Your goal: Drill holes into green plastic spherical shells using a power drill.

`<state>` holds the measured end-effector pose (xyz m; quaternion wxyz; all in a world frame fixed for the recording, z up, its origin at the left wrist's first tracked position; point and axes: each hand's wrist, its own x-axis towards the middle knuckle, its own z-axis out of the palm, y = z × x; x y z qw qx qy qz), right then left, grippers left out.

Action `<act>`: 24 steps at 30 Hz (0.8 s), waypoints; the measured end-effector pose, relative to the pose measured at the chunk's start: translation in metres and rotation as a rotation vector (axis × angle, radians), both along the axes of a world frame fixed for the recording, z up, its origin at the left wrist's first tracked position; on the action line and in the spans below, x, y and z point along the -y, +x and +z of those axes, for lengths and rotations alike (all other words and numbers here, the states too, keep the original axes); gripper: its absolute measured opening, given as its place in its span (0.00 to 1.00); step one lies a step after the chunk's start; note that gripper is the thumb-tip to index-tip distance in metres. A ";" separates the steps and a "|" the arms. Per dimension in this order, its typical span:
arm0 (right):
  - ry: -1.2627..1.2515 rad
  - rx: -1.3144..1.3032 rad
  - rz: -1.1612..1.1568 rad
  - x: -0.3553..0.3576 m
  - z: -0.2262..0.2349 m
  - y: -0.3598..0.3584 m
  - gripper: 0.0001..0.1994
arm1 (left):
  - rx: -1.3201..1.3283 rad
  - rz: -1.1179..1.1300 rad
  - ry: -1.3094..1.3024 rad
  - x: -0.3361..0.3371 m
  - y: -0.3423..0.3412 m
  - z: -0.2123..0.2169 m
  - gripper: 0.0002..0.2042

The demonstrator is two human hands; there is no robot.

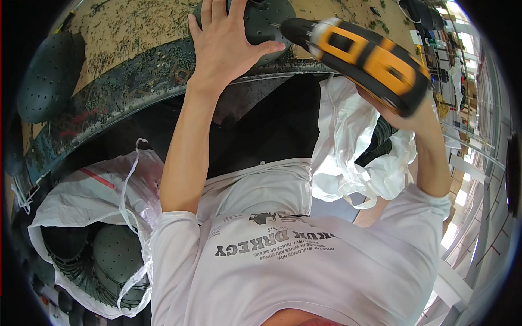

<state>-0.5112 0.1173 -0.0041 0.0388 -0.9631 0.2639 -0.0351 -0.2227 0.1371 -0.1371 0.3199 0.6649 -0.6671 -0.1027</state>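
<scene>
Beneath the grip of the left hand (223, 52), in the head view, a dark green perforated shell (273, 15) lies on the tabletop (122, 30). This grip is spread wide, palm down, fingers splayed over the shell rather than curled round it, presumably to pin it against spinning. Just right of the thumb, the thin bit of a yellow-and-black drill (375, 58) points at the shell; whether the tip touches, I cannot tell. The right hand (401, 115), partly hidden behind the drill, seems to have its grip wrapped round the handle, slanting the tool in from the right, likely to keep the bit off the thumb.

Well left of the left grip, a second shell (51, 76) rests by the tabletop's edge. Nearer the body, a white sack (103, 204) below the left grip holds similar shells (117, 250); below the right grip, a white bag (340, 144) holds dark ribbed pieces (379, 142), both probably set for easy reach.
</scene>
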 end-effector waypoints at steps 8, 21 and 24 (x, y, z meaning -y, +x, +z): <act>0.393 0.636 -0.649 -0.104 -0.051 -0.045 0.19 | 0.056 0.066 -0.114 0.010 0.003 -0.022 0.33; 0.415 1.137 -0.549 -0.168 -0.251 -0.013 0.11 | 0.006 0.000 -0.001 0.030 -0.002 0.005 0.34; 0.175 0.937 -0.361 -0.157 -0.242 -0.010 0.12 | -0.038 -0.025 -0.042 0.030 0.001 -0.003 0.34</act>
